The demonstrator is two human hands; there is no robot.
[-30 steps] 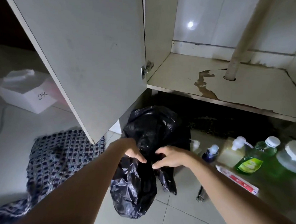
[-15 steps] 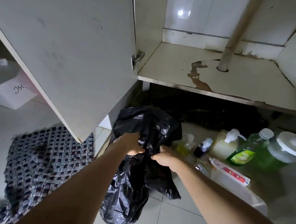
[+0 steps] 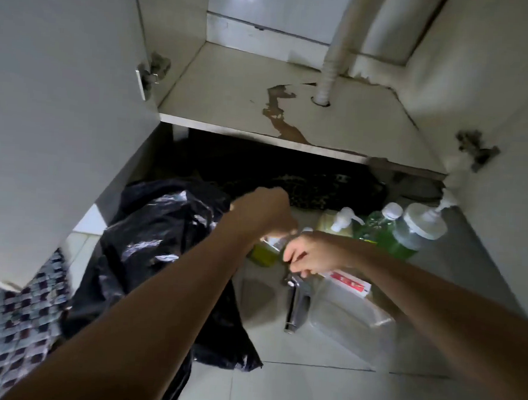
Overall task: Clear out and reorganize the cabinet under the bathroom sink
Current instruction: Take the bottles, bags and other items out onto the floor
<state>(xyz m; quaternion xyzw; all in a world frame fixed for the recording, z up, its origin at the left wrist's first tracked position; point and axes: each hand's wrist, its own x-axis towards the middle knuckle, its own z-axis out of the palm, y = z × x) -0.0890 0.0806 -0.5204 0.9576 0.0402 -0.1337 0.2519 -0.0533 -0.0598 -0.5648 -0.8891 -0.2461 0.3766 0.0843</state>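
A stripped cabinet (image 3: pixel 232 83) under the bathroom sink is seen with its shelf bare, the contents set out on the floor (image 3: pixel 307 388) in front. The clearing appears done; sorting is judged to be the step in hand. The left hand (image 3: pixel 263 213) is curled over a small yellow-green bottle (image 3: pixel 264 252), though a firm grip cannot be confirmed; the right hand (image 3: pixel 307 258) hovers just beside it, its fingers (image 3: pixel 295 269) loosely bent, apparently holding nothing. Counted: one black rubbish bag (image 3: pixel 161 240), three pump or capped bottles (image 3: pixel 409 230) at the back, one clear box (image 3: pixel 351 322), one metal fitting (image 3: pixel 295 303), one red-and-white tube (image 3: pixel 349 282). A secure hold on the bottle is called for next.
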